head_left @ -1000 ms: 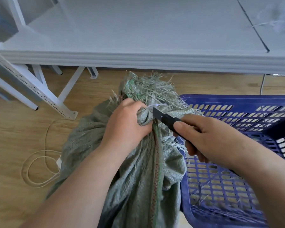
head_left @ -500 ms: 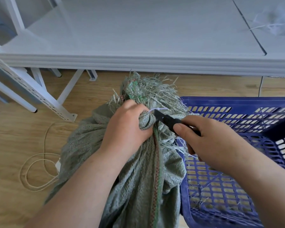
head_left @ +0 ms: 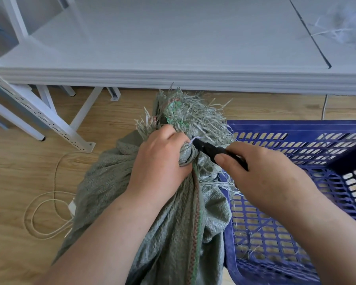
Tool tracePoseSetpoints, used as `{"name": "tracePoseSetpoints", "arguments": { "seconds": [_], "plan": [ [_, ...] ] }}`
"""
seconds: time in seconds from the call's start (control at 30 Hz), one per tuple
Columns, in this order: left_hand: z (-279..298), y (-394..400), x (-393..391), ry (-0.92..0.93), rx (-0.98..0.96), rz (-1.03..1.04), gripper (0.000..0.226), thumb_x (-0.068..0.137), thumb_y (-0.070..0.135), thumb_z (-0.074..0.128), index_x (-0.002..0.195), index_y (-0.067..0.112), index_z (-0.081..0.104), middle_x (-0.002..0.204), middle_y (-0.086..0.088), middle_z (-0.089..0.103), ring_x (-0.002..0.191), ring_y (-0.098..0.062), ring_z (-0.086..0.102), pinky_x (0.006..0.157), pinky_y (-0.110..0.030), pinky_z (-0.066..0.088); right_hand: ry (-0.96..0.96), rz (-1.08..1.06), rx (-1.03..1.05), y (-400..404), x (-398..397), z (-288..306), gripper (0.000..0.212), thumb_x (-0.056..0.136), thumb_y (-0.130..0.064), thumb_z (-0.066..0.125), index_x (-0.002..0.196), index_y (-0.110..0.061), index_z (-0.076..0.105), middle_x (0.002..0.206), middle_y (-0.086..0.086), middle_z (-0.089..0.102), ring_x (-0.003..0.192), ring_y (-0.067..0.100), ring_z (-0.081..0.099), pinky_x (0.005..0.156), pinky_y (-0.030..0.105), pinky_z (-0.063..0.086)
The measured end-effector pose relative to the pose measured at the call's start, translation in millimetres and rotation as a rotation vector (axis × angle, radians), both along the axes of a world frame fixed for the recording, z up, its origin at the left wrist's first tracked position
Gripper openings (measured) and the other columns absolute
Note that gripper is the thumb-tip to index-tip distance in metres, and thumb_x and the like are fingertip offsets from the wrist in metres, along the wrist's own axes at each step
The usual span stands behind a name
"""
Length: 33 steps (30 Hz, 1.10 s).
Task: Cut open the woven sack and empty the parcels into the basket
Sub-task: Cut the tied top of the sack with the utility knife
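The green woven sack (head_left: 169, 212) stands on the wooden floor (head_left: 19, 182) at the centre of the view, its neck bunched and tied, with a frayed tuft (head_left: 191, 114) of loose strands spreading above the tie toward 12 o'clock. The left hand (head_left: 160, 161) is wrapped tightly round the neck just below that tuft, fingers curled over the cloth. At 3 o'clock from it, the right hand (head_left: 263, 173) grips a black knife (head_left: 212, 150), thumb lying along the handle; the tip of the knife touches the tie at the neck, just beside the left hand's fingers, where a thin pale string (head_left: 195, 138) shows. The blue slatted basket (head_left: 296, 233) stands at 4 o'clock, its near wall touching the sack's side, with stray fibres lying inside. No parcels can be seen. A grey table (head_left: 173, 48) fills the view at 12 o'clock, and a pale cord (head_left: 43, 214) is coiled on the floor at 8 o'clock.
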<state>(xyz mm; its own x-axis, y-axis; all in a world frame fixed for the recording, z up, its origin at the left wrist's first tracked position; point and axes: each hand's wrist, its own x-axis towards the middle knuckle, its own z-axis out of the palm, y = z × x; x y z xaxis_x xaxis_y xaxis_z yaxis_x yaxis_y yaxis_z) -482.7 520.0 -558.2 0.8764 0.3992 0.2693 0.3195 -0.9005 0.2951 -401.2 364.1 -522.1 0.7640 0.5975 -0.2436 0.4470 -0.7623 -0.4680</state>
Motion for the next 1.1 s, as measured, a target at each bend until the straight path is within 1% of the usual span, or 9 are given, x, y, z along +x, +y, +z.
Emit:
{"name": "tracePoseSetpoints", "arguments": {
  "seconds": [0.13, 0.27, 0.37, 0.5, 0.63, 0.77, 0.87, 1.03, 1.1],
  "plan": [
    [0, 1, 0, 0.012, -0.016, 0.008, 0.035, 0.076, 0.031, 0.079, 0.105, 0.019, 0.064, 0.089, 0.012, 0.036, 0.083, -0.01, 0.041, 0.067, -0.025, 0.031, -0.027, -0.003, 0.016, 1, 0, -1, 0.031, 0.093, -0.061, 0.037, 0.09, -0.036, 0.054, 0.062, -0.007, 0.058, 0.055, 0.013, 0.057, 0.048, 0.027, 0.042],
    [2, 3, -1, 0.018, -0.067, 0.051, 0.037, 0.079, 0.032, 0.077, 0.111, 0.023, 0.062, 0.096, 0.01, 0.044, 0.082, -0.011, 0.043, 0.065, -0.023, 0.031, -0.019, -0.011, 0.042, -1, 3, 0, 0.03, 0.091, -0.062, 0.038, 0.088, -0.037, 0.054, 0.062, -0.007, 0.061, 0.053, 0.013, 0.059, 0.051, 0.028, 0.05],
    [3, 3, 0, 0.016, -0.108, 0.07, 0.036, 0.079, 0.033, 0.077, 0.111, 0.024, 0.061, 0.098, 0.011, 0.045, 0.083, -0.01, 0.044, 0.065, -0.023, 0.031, -0.029, -0.018, 0.038, -1, 2, 1, 0.031, 0.091, -0.063, 0.037, 0.087, -0.037, 0.054, 0.062, -0.007, 0.06, 0.056, 0.013, 0.059, 0.051, 0.028, 0.046],
    [0, -8, 2, 0.024, -0.104, 0.039, 0.033, 0.079, 0.032, 0.076, 0.106, 0.021, 0.061, 0.091, 0.01, 0.041, 0.077, -0.011, 0.041, 0.06, -0.023, 0.028, -0.058, -0.04, 0.034, 0, -3, -3, 0.032, 0.092, -0.061, 0.036, 0.086, -0.034, 0.053, 0.062, -0.007, 0.057, 0.059, 0.013, 0.057, 0.049, 0.027, 0.038],
    [-2, -8, 3, 0.007, -0.138, 0.064, 0.036, 0.079, 0.031, 0.075, 0.112, 0.021, 0.062, 0.094, 0.011, 0.043, 0.082, -0.01, 0.046, 0.066, -0.022, 0.033, -0.048, -0.053, 0.059, 0, -3, -4, 0.033, 0.092, -0.062, 0.036, 0.084, -0.035, 0.052, 0.063, -0.007, 0.058, 0.06, 0.014, 0.058, 0.05, 0.028, 0.039],
    [3, 2, 4, -0.023, -0.173, 0.115, 0.036, 0.077, 0.031, 0.078, 0.108, 0.02, 0.065, 0.096, 0.01, 0.047, 0.082, -0.013, 0.052, 0.066, -0.026, 0.036, -0.044, -0.049, 0.094, -1, -3, 1, 0.031, 0.091, -0.062, 0.035, 0.083, -0.037, 0.051, 0.064, -0.007, 0.059, 0.06, 0.014, 0.058, 0.051, 0.027, 0.039],
    [5, 1, 4, -0.02, -0.18, 0.11, 0.036, 0.076, 0.031, 0.079, 0.108, 0.02, 0.065, 0.096, 0.01, 0.047, 0.082, -0.013, 0.052, 0.066, -0.026, 0.036, -0.062, -0.057, 0.092, -2, -5, 5, 0.031, 0.091, -0.063, 0.035, 0.084, -0.036, 0.051, 0.064, -0.007, 0.06, 0.059, 0.014, 0.058, 0.05, 0.027, 0.039],
    [3, -19, 3, 0.026, -0.185, 0.074, 0.025, 0.076, 0.029, 0.075, 0.095, 0.02, 0.062, 0.092, 0.009, 0.043, 0.085, -0.016, 0.052, 0.066, -0.028, 0.037, -0.095, -0.053, 0.085, 2, -10, 0, 0.034, 0.092, -0.061, 0.035, 0.087, -0.032, 0.053, 0.065, -0.006, 0.059, 0.064, 0.019, 0.059, 0.053, 0.03, 0.042],
    [-3, -30, 1, 0.086, -0.184, 0.0, 0.022, 0.072, 0.029, 0.075, 0.081, 0.023, 0.055, 0.086, 0.009, 0.04, 0.089, -0.02, 0.054, 0.071, -0.031, 0.039, -0.159, -0.108, 0.194, 4, -2, 4, 0.037, 0.093, -0.059, 0.035, 0.093, -0.027, 0.053, 0.065, -0.004, 0.057, 0.067, 0.026, 0.058, 0.056, 0.032, 0.041]
  ]
}}
